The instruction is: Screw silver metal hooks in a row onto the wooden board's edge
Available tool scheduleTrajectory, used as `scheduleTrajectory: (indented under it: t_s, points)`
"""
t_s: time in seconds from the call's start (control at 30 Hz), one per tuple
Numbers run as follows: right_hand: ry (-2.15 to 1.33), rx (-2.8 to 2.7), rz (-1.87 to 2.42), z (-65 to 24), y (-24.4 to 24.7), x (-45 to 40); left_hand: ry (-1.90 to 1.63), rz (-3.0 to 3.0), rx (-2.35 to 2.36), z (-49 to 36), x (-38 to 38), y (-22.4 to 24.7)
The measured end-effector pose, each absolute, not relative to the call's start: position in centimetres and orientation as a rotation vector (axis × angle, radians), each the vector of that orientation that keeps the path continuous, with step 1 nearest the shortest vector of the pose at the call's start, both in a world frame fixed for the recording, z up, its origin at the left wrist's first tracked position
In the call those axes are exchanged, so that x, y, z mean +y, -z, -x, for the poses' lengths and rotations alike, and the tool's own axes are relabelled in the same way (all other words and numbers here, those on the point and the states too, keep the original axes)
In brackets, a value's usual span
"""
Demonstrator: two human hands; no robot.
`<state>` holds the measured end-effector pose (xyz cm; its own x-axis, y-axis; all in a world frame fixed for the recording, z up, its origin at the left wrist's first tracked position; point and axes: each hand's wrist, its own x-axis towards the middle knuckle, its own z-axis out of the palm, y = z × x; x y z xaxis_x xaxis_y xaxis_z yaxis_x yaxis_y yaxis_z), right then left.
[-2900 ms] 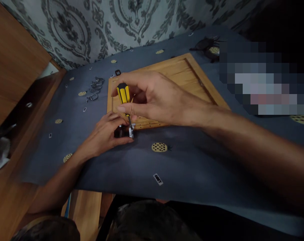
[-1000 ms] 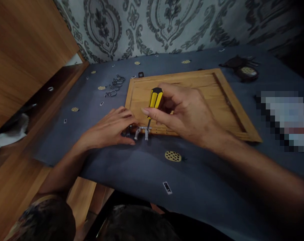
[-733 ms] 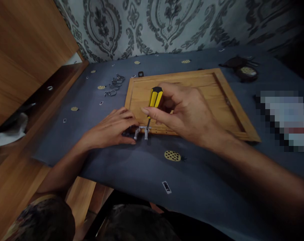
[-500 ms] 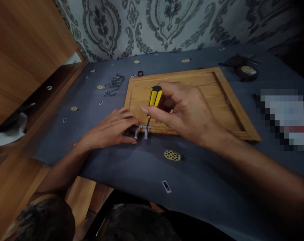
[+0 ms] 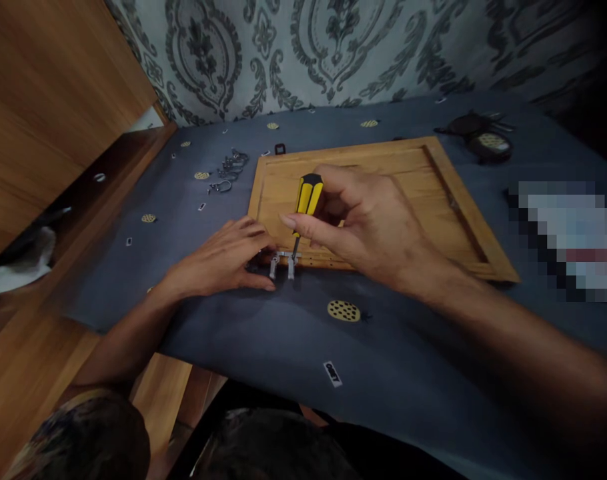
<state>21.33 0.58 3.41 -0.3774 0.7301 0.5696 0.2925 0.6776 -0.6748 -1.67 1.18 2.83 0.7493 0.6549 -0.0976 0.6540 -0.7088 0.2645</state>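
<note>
My right hand (image 5: 378, 227) is closed around a yellow-and-black screwdriver (image 5: 308, 199). The screwdriver leans slightly, its tip down at one of two small grey metal hooks (image 5: 291, 267) on the near edge of a framed wooden panel (image 5: 393, 177). Whether the tip sits in a screw is too small to tell. At the panel's near left corner, my left hand (image 5: 228, 257) rests with its fingers over the edge and its thumb in front, beside the other hook (image 5: 273, 268). What lies under the left fingers is partly hidden.
Several loose metal hooks (image 5: 231, 167) lie left of the panel on the grey patterned cloth (image 5: 263, 333). Behind the panel is a small black square piece (image 5: 280, 149). A dark object (image 5: 488, 143) lies at back right, and a pixelated object (image 5: 568, 233) at right. Wooden furniture (image 5: 48, 100) borders the left.
Almost nothing differs. The view has shifted very slightly, and both hands and the screwdriver keep their places at the panel's near edge.
</note>
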Motion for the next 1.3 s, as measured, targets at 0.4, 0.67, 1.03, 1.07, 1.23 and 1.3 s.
scheduleTrajectory:
  t_s: [0.4, 0.67, 1.03, 1.07, 1.23, 1.3]
  points:
    - [-0.627, -1.949, 0.797, -21.2, -3.3, 0.5, 0.020, -2.674, 1.063, 2.3, 1.6, -4.1]
    - [-0.595, -1.947, 0.796, -21.2, -3.2, 0.5, 0.021, -2.710, 0.998, 1.9, 1.3, -2.6]
    - [-0.614, -1.950, 0.795, -21.2, -3.4, 0.6, 0.047, -2.666, 1.031, 1.5, 1.2, -2.8]
    - [-0.616, -1.953, 0.790, -21.3, -3.4, 0.6, 0.042, -2.663, 1.027, 1.5, 1.2, -2.8]
    - [-0.616, -1.945, 0.800, -21.3, -3.4, 0.5, 0.046, -2.661, 1.043, 2.3, 1.5, -3.5]
    - [-0.629, -1.942, 0.816, -21.2, -3.5, 0.5, 0.008, -2.644, 1.074, 2.9, 1.7, -4.2]
